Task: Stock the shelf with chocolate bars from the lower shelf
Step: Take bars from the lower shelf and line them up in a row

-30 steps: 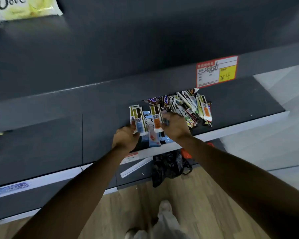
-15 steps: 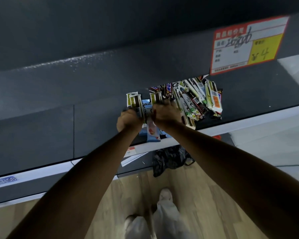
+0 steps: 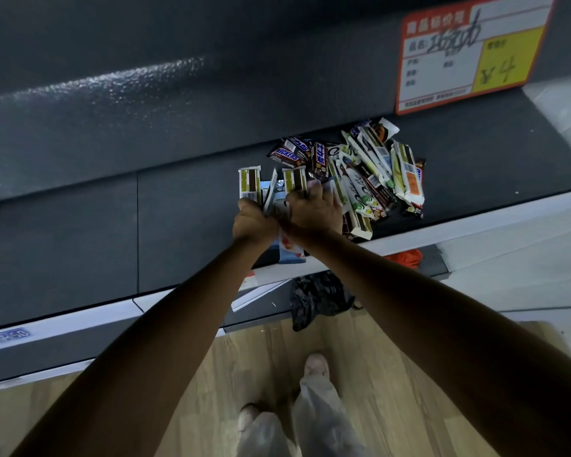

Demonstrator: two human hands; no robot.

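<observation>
Most chocolate bars [image 3: 370,173] lie heaped on the lower shelf [image 3: 185,225]; left hand [image 3: 254,222] and right hand [image 3: 314,212] curl fingers [image 3: 315,193] round a handful [image 3: 249,184]; I judge stocking barely begun.

Chocolate bars [image 3: 366,173] in mixed wrappers lie jumbled on the dark lower shelf [image 3: 475,166]. Near its front edge, several upright bars [image 3: 249,183] are held.

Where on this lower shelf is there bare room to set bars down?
Bare: the lower shelf left of the left hand, across its seam; and a smaller patch right of the loose pile, below the price tag. Crowded: the middle, where it and the right hand grip bars beside the pile.
</observation>
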